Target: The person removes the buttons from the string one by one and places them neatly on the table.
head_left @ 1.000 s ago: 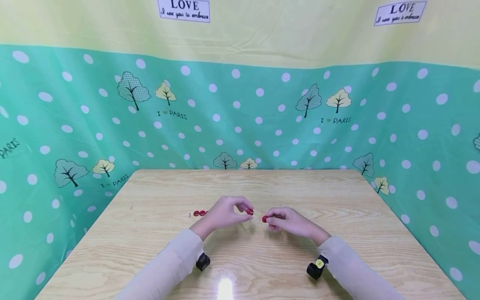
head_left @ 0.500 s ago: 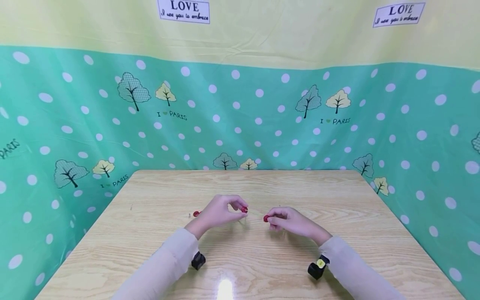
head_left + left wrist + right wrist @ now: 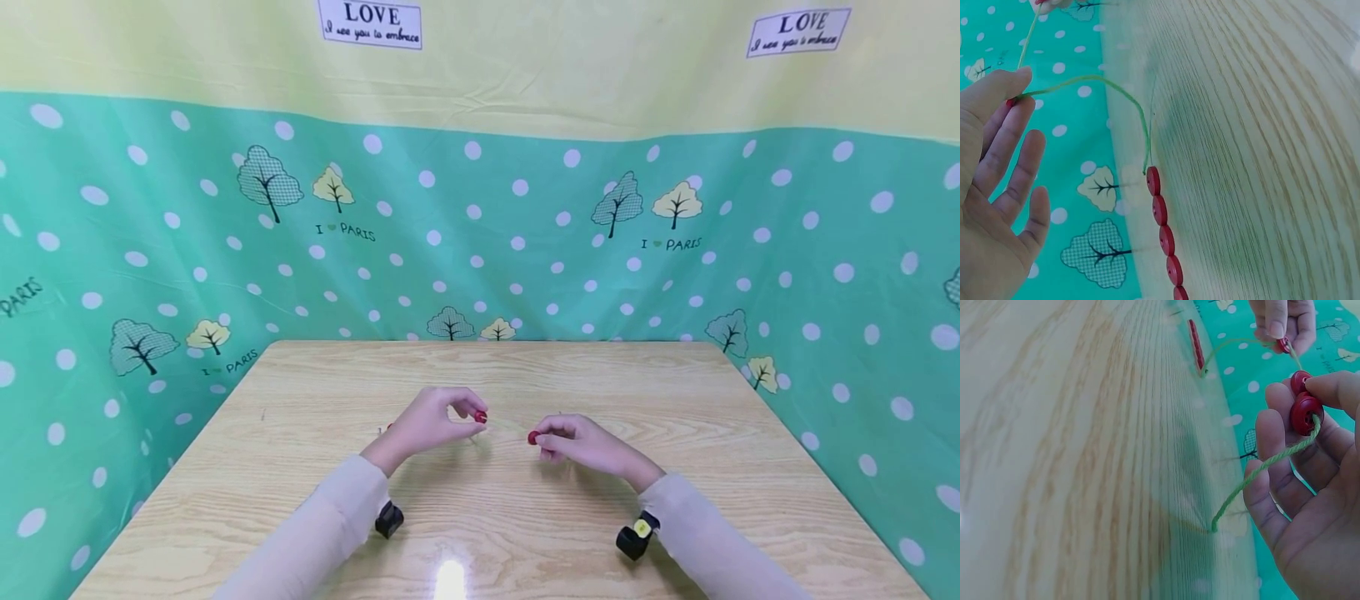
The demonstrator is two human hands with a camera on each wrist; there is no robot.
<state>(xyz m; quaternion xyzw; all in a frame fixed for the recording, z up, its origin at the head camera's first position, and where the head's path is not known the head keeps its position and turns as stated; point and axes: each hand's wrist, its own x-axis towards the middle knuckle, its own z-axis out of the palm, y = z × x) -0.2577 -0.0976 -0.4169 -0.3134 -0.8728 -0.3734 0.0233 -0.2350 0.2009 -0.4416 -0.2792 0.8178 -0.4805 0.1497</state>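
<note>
My left hand point(image 3: 438, 421) pinches a red button point(image 3: 481, 417) between thumb and fingertips, with a green string point(image 3: 1094, 77) threaded at it. From there the string's loose end arches down beside a row of red buttons point(image 3: 1159, 210). Toward the right, a straight length of string spans the gap to my right hand point(image 3: 581, 442). That hand holds red buttons; the right wrist view shows one point(image 3: 1300, 381) under the thumb tip and a larger one point(image 3: 1305, 414) below it. Out of the larger one's hole the green string hangs down toward the table.
A light wood-grain table point(image 3: 480, 517) lies under both hands. Behind it hangs a green dotted curtain point(image 3: 480, 233) with printed trees. In the head view my left wrist hides most of the button row.
My left hand has drawn away to the left with its button, widening the gap between the hands. It now covers more of the button row. The right hand has barely moved.
</note>
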